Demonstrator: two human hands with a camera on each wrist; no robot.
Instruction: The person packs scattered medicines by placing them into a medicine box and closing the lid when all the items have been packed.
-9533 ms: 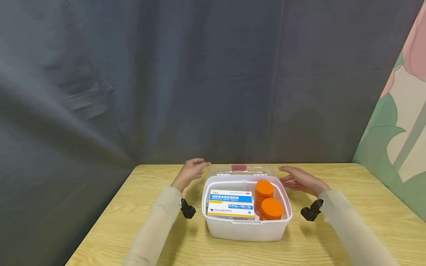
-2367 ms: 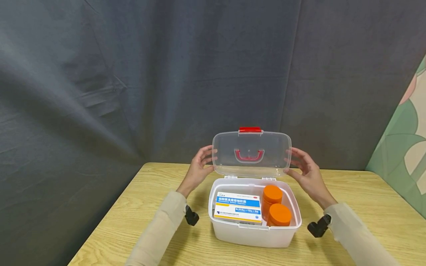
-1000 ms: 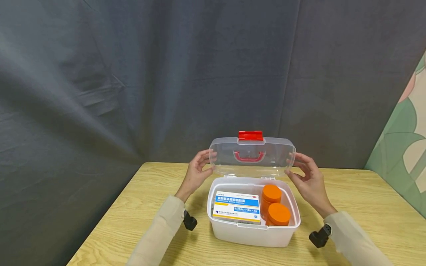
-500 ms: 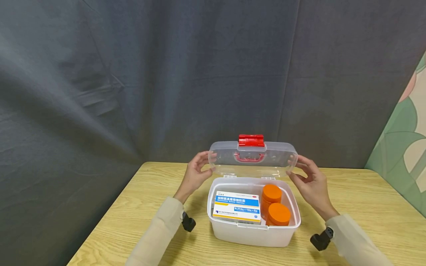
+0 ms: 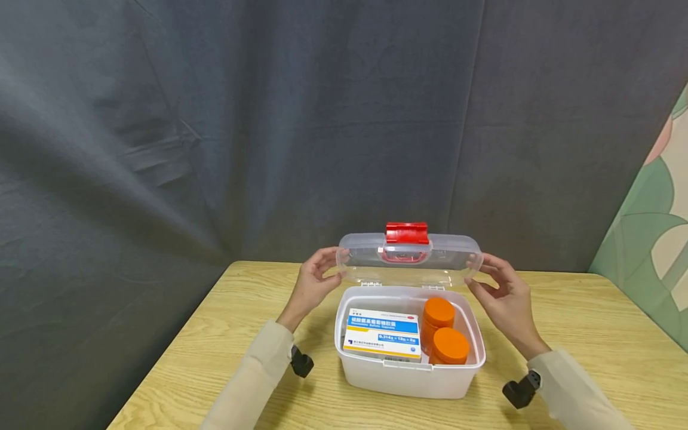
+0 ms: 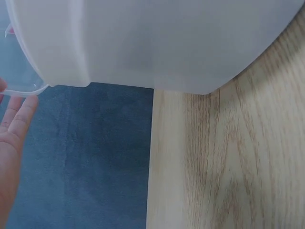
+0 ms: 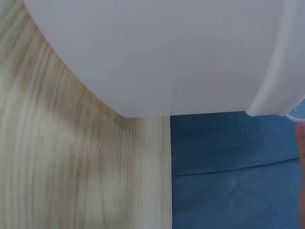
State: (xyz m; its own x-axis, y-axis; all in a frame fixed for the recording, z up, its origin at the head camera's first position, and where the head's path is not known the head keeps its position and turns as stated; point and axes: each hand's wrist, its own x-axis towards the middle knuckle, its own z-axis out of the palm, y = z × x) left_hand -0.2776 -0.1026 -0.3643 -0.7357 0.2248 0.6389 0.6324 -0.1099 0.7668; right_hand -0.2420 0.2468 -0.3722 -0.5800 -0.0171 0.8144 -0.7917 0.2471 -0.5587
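A white plastic storage box (image 5: 403, 381) stands on the table with its hinged clear lid (image 5: 376, 276) tilted up at the back. On the lid are a red latch (image 5: 407, 233) and a red carry handle (image 5: 404, 257). My left hand (image 5: 314, 282) holds the lid's left end, fingers on its outer side and thumb near the lower edge. At the opposite end my right hand (image 5: 507, 298) grips the lid likewise. Inside the box lie a white-and-blue medicine box (image 5: 383, 334) at left and two orange-capped jars (image 5: 438, 313) at right. Only part of each hand shows in the wrist views.
The wooden table (image 5: 215, 334) ends just behind the box, with a dark grey curtain (image 5: 344, 119) hanging beyond it. A floral panel (image 5: 656, 239) borders the table's right side. Black wrist cameras (image 5: 302, 362) sit on both wrists, beside the box.
First the lid lay back behind the box with both hands beside it. Now both hands hold it raised, and over the last second it has tipped further forward, the latch coming lower and nearer.
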